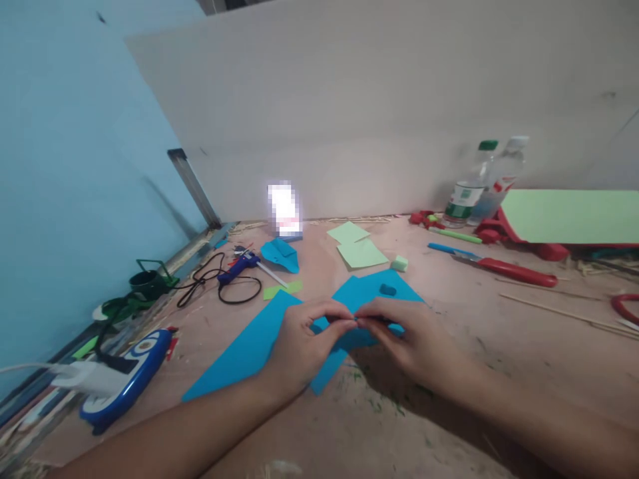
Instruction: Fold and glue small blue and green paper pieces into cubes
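My left hand and my right hand meet in the middle, thumbs and index fingertips pinched together. Whatever sits between them is tiny, perhaps bluish, and mostly covered by the fingers. Beneath them lie flat blue sheets, one large piece at the left and another behind the fingertips. A small dark blue roll rests on the rear sheet. Just past it are a light green roll and pale green square sheets. A creased blue piece lies farther back on the left.
On the left are a blue glue gun with a looping black cord and a blue-and-white power strip with plugs. Two plastic bottles, a red-handled knife and thin sticks occupy the right. A bright blurred screen leans at the back.
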Tool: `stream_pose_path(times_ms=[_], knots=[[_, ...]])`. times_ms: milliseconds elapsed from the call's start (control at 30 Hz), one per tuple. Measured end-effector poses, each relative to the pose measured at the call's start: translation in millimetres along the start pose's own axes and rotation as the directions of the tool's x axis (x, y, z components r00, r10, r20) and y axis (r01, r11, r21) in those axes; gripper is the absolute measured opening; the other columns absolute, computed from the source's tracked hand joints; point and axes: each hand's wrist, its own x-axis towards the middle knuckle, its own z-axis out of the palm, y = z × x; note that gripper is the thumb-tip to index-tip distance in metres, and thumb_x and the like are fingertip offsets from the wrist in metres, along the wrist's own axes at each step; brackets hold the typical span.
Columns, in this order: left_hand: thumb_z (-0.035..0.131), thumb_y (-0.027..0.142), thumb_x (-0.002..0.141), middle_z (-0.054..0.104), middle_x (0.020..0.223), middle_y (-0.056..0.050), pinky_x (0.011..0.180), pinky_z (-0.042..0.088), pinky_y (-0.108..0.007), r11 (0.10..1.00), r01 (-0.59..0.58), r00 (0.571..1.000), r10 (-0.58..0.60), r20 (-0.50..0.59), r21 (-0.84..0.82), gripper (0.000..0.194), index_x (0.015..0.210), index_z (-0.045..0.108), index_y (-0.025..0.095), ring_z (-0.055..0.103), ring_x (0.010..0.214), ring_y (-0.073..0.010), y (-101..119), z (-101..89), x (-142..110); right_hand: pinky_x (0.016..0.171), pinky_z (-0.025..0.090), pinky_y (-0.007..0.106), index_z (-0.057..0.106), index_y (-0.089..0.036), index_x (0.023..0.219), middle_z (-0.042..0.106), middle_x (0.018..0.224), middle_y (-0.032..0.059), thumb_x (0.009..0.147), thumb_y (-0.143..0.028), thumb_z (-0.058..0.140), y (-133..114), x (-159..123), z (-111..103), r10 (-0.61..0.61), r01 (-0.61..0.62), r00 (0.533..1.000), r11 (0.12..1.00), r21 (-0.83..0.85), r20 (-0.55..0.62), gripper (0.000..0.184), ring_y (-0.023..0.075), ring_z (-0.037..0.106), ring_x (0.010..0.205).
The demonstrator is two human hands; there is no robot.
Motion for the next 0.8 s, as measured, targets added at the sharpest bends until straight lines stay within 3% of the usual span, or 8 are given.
stream_pose_path(times_ms=[367, 533, 800], knots=[[0.081, 0.015, 0.083, 0.081, 0.082, -0.004, 0.076, 0.059, -0.029, 0.996, -0.036, 0.999, 0.039, 0.036, -0.087, 0.007, 0.078, 0.08, 0.02, 0.074, 0.079, -0.0198, 0.1, -1.2, 0.5, 0.064, 0.054, 0.024, 0.077, -0.021, 0.094, 0.079, 0.081, 0.0031, 0.1, -0.018, 0.059, -2.6, -0.7, -2.4, -0.039, 0.039, 0.999, 0.999, -0.006, -0.027, 0.019, 0.0161, 0.072, 0.069], [0.074, 0.017, 0.089, 0.083, 0.089, -0.007, 0.076, 0.06, -0.03, 0.995, -0.034, 0.995, 0.042, 0.09, -0.09, 0.011, 0.085, 0.083, 0.021, 0.075, 0.083, -0.0208, 4.0, -5.6, 3.8, 0.063, 0.053, 0.024, 0.077, -0.021, 0.093, 0.079, 0.08, 0.0028, 0.101, -0.02, 0.062, -1.1, 2.2, -7.2, -0.014, 0.012, 0.999, 0.999, -0.037, -0.032, 0.017, 0.0157, 0.07, 0.066], [0.088, 0.031, 0.076, 0.084, 0.083, -0.006, 0.073, 0.063, -0.034, 0.978, 0.156, 0.979, -0.134, 0.152, -0.137, 0.01, 0.077, 0.084, 0.021, 0.076, 0.079, -0.0237, -5.6, -8.0, 10.8, 0.067, 0.051, 0.026, 0.079, -0.019, 0.095, 0.081, 0.084, 0.0038, 0.101, -0.02, 0.061, 0.0, 0.9, -5.7, 0.019, -0.018, 0.999, 1.0, -0.022, 0.037, 0.019, 0.0166, 0.072, 0.073]])
